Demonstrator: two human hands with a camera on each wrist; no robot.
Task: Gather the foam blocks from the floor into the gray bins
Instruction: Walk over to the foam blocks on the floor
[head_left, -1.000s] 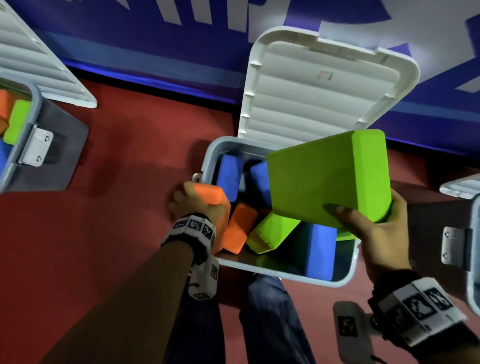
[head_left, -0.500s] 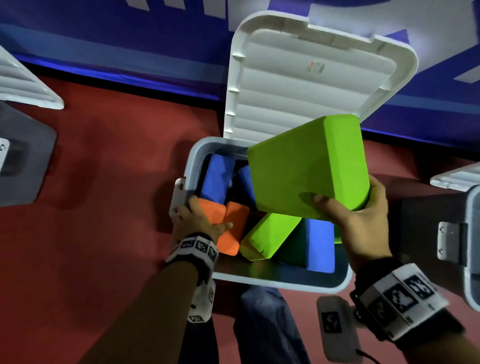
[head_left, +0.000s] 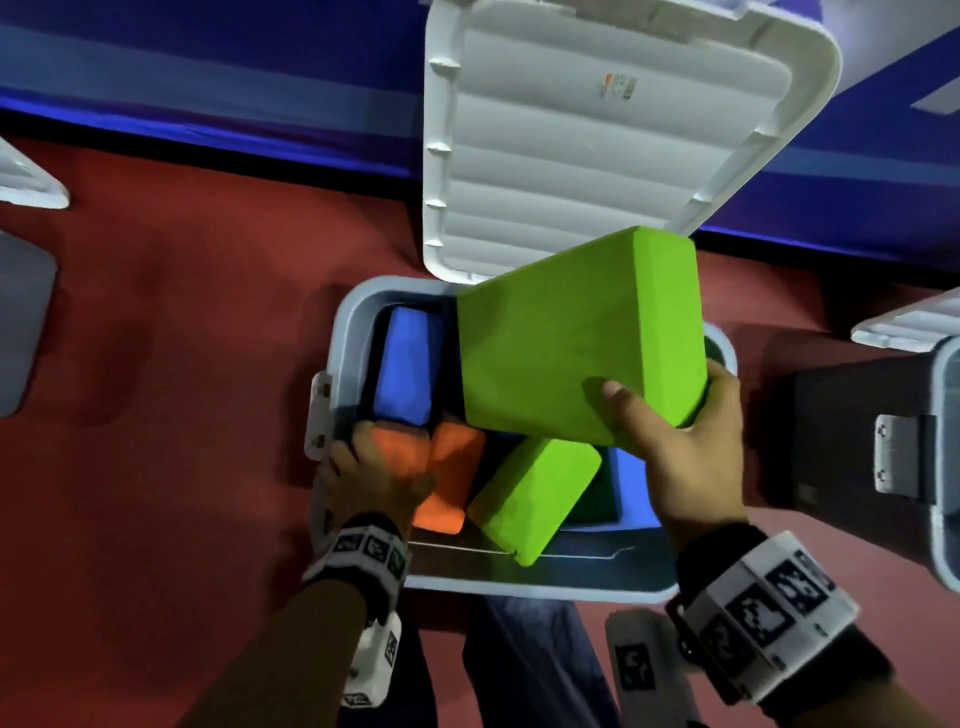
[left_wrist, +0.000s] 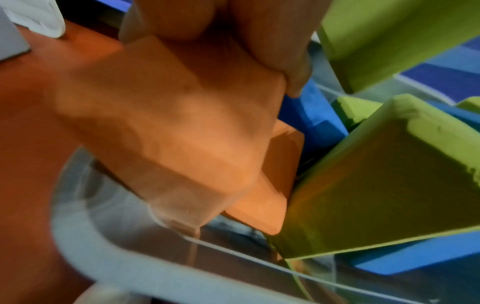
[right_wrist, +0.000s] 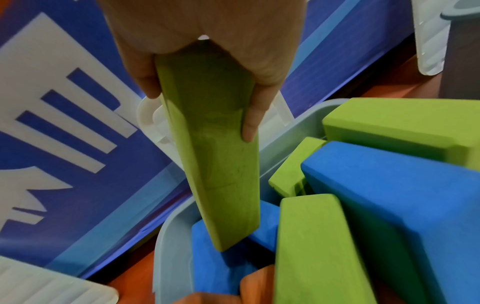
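- Head view: the right hand (head_left: 685, 447) holds a large lime-green rectangular foam block (head_left: 576, 338) above the open gray plastic bin (head_left: 540, 587), thumb pressed on the block's broad upper face, the other fingers curled round its right edge beneath. The block tilts, its far end over the bin's back rim, just in front of the raised white ribbed lid (head_left: 597, 130).
- Head view: the left hand (head_left: 374, 480) reaches into the bin's near-left corner, fingers wrapped over an orange foam block (head_left: 397, 441). Just right of those fingers lies a second orange foam block (head_left: 449, 478); beyond them stands a blue foam block (head_left: 408, 364). A smaller lime-green foam block (head_left: 535, 493) leans between the two hands, inside the bin. The bin sits on a red floor (head_left: 156, 364).
- Left wrist view: the fingers (left_wrist: 291, 51) curl over the top of the orange foam block (left_wrist: 168, 123), gripping it; blur hides how the thumb lies. Right of the fingertips sit the blue foam block (left_wrist: 309, 111) and the leaning lime-green block (left_wrist: 389, 185); the gray bin's rim (left_wrist: 130, 267) runs beneath.
- Right wrist view: thumb and fingers (right_wrist: 254, 111) pinch the large lime-green block (right_wrist: 215, 164) by its two broad faces. Its lower end hangs over blue blocks inside the bin (right_wrist: 171, 246).
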